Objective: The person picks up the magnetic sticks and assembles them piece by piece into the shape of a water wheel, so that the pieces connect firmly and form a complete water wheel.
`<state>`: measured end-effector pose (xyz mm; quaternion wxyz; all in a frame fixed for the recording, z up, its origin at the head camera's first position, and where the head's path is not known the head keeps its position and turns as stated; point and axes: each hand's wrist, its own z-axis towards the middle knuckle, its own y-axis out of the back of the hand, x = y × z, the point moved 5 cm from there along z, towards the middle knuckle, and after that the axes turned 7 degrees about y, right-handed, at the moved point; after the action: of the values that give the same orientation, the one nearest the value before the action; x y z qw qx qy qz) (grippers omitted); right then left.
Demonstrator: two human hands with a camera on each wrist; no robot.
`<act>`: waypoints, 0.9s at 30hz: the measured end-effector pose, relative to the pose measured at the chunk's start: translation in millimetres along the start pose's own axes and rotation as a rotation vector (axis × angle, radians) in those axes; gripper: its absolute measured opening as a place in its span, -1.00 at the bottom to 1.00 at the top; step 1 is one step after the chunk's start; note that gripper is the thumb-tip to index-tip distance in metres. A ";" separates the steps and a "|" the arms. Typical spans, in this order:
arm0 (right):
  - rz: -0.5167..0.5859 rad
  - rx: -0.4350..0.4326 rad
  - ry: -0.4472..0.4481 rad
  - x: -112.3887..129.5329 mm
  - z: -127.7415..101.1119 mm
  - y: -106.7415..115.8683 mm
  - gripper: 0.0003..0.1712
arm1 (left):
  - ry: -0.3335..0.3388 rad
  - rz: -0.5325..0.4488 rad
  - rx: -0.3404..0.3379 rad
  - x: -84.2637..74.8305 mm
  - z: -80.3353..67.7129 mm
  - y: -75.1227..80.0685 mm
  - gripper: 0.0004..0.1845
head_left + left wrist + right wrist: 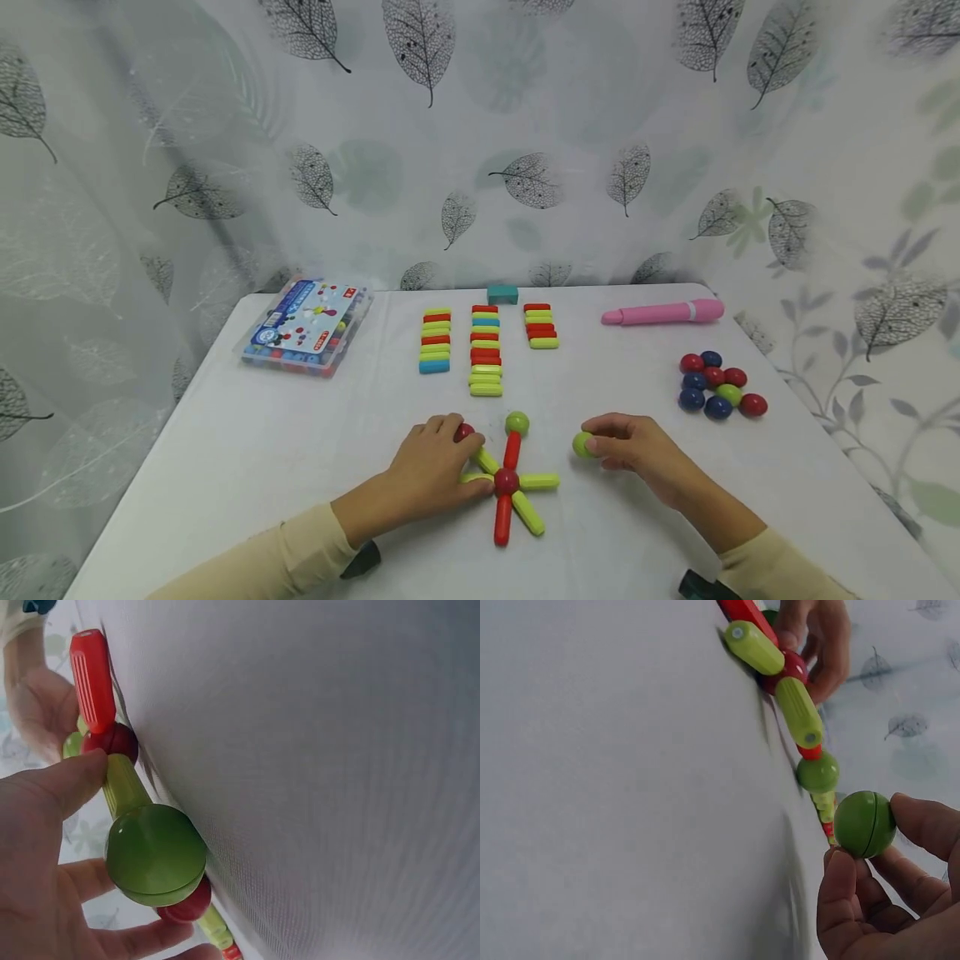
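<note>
A star-shaped magnetic ball-and-rod figure lies on the table, its red hub ball (507, 481) joining red and yellow-green rods. Green ball (517, 422) tips the far red rod; red ball (464, 432) tips the upper-left rod. Another green ball (156, 851), at the left rod's end, is hidden by the hand in the head view. My left hand (431, 467) holds the figure, thumb by the hub, fingers around the left-side balls. Right of the figure, my right hand (637, 450) pinches a loose green ball (865, 824) between thumb and fingers, apart from the rods.
Loose red, blue and green balls (717, 407) cluster at the right. Three columns of rods (486, 358) lie beyond the figure, near a teal block (502, 294). A pink pen-like stick (663, 312) lies back right; a clear plastic case (307, 325) sits back left.
</note>
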<state>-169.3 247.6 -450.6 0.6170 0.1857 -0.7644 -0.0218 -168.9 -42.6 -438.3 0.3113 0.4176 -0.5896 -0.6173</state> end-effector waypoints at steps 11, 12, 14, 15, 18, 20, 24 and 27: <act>-0.061 0.102 -0.019 -4.6 -6.9 -27.7 -0.46 | 0.025 -0.011 -0.017 -1.9 0.4 0.9 -0.29; -0.062 0.105 -0.016 -3.7 -7.5 -28.5 -0.46 | 0.026 -0.011 -0.015 -1.8 0.5 0.9 -0.29; -0.064 0.108 -0.010 -2.1 -8.1 -29.3 -0.46 | 0.029 -0.012 -0.010 -1.6 0.8 0.3 -0.28; -0.066 0.109 -0.007 -1.5 -8.2 -29.6 -0.46 | 0.030 -0.012 -0.008 -1.5 0.9 0.1 -0.28; -0.073 0.110 0.006 0.1 -7.1 -29.4 -0.46 | 0.030 -0.016 0.000 -1.4 0.8 -0.4 -0.27; -0.083 0.109 0.018 0.6 -5.4 -28.9 -0.46 | 0.029 -0.021 0.006 -1.5 0.9 -0.8 -0.27; -0.107 0.107 0.041 1.0 -0.7 -27.4 -0.47 | 0.021 -0.036 0.024 -2.1 0.8 -1.7 -0.27; -0.125 0.108 0.051 2.4 2.9 -26.6 -0.49 | 0.013 -0.044 0.040 -2.5 0.6 -2.5 -0.27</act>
<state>-165.6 221.5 -456.0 0.6228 0.2664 -0.7355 -0.0142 -168.0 -39.9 -440.4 0.2931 0.4406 -0.5905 -0.6093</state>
